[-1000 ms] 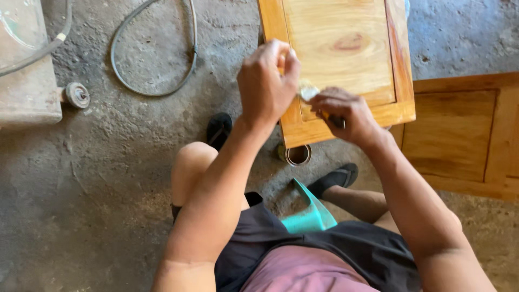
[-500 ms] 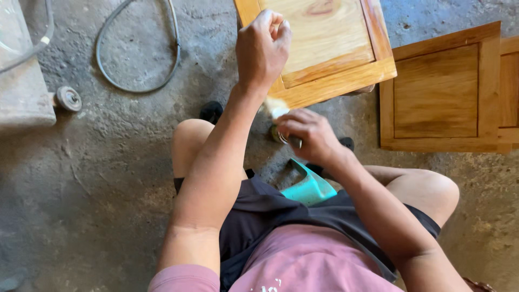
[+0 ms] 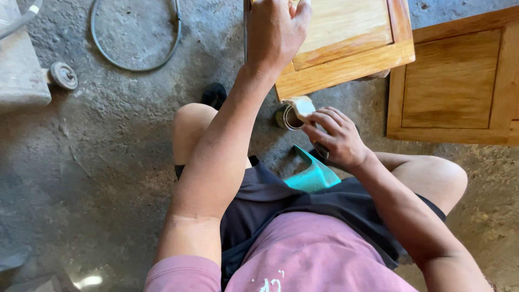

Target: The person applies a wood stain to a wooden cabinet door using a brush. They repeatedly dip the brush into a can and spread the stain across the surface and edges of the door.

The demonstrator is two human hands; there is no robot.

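I sit low over a concrete floor. My left hand (image 3: 275,30) grips the near left edge of a varnished wooden panel door (image 3: 346,43) that is tilted up in front of me. My right hand (image 3: 335,135) pinches a small pale pad or cloth (image 3: 301,106) just above a small round can (image 3: 290,118) standing on the floor below the panel's corner. A teal plastic stool (image 3: 313,173) shows between my legs.
A second wooden panel door (image 3: 459,86) lies flat on the floor at the right. A looped hose (image 3: 135,48) lies at the upper left, beside a grey machine body with a round knob (image 3: 62,75). A dark shoe (image 3: 214,94) shows by my knee.
My right hand has dropped from the panel's lower edge down to the can with the pad. My left hand stays on the panel, which has shifted up and right in view.
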